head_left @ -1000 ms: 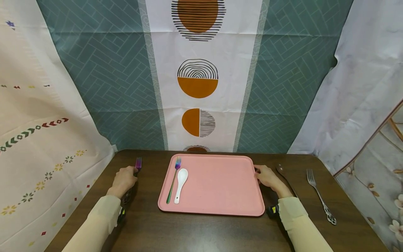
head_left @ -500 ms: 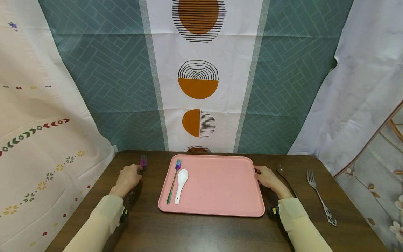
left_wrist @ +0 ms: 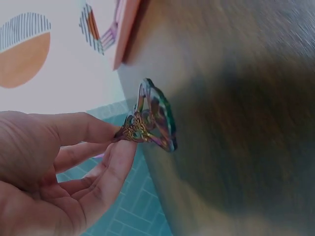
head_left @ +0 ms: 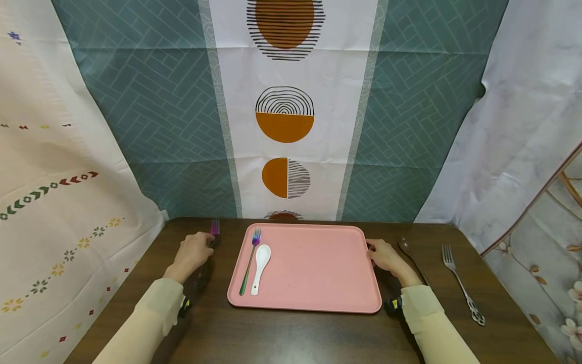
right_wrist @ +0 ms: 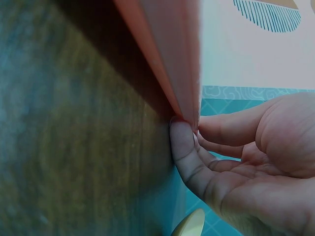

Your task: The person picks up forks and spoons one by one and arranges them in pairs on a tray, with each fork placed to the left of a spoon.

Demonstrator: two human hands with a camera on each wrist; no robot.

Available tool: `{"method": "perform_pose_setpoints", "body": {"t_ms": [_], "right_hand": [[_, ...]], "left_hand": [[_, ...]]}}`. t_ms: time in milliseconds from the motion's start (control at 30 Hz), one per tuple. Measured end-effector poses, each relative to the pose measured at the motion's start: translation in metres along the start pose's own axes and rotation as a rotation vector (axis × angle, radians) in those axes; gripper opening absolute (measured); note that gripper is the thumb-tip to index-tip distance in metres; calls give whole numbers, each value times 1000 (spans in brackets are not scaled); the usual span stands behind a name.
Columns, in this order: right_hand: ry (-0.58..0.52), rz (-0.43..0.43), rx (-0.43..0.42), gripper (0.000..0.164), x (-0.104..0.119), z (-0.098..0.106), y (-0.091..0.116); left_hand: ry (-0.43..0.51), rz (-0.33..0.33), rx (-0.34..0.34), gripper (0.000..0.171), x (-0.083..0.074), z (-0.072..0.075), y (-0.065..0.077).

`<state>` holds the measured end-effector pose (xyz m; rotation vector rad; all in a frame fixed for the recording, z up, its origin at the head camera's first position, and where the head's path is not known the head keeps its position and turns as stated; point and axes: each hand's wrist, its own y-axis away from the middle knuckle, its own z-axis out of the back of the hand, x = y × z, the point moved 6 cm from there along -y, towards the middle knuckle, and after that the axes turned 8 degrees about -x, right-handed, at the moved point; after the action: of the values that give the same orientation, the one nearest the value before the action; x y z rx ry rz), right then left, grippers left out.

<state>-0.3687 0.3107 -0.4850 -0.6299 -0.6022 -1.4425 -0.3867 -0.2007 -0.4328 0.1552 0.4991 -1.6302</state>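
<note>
My left hand (head_left: pixel 190 255) pinches a purple, iridescent fork (head_left: pixel 215 227) above the table, left of the pink tray (head_left: pixel 318 268). Its tines point toward the back. In the left wrist view, thumb and fingers grip the fork's stem, and the openwork end of its handle (left_wrist: pixel 156 118) sticks out past the fingertips. On the tray's left side lie a fork (head_left: pixel 247 270) with purple tines and green handle, and a white soup spoon (head_left: pixel 261 257). My right hand (head_left: pixel 386 255) holds the tray's right rim; the right wrist view has the thumb and a fingertip at that edge (right_wrist: pixel 184 93).
To the right of the tray, a dark metal spoon (head_left: pixel 404 245) lies partly hidden by the right forearm. Farther right is a silver fork (head_left: pixel 449 257) with an ornate handle. Patterned cloths (head_left: pixel 182 126) hang behind and beside the brown table (head_left: pixel 291 338).
My left hand has moved to the right and slightly toward the back with the fork, nearer the tray. The right hand and the tray have stayed where they were.
</note>
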Motion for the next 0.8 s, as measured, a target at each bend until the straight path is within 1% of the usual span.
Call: {"method": "perform_pose_setpoints", "body": {"t_ms": [267, 500, 633, 800], "right_hand": [[5, -7, 0, 52, -1, 0, 0], [10, -16, -4, 52, -2, 0, 0], [10, -19, -4, 52, -1, 0, 0], [6, -11, 0, 52, -2, -1, -2]], "left_hand": [[14, 0, 21, 37, -18, -1, -1], [43, -6, 23, 39, -33, -1, -2], [55, 3, 22, 39, -40, -1, -4], [57, 17, 36, 39, -49, -2, -8]]}}
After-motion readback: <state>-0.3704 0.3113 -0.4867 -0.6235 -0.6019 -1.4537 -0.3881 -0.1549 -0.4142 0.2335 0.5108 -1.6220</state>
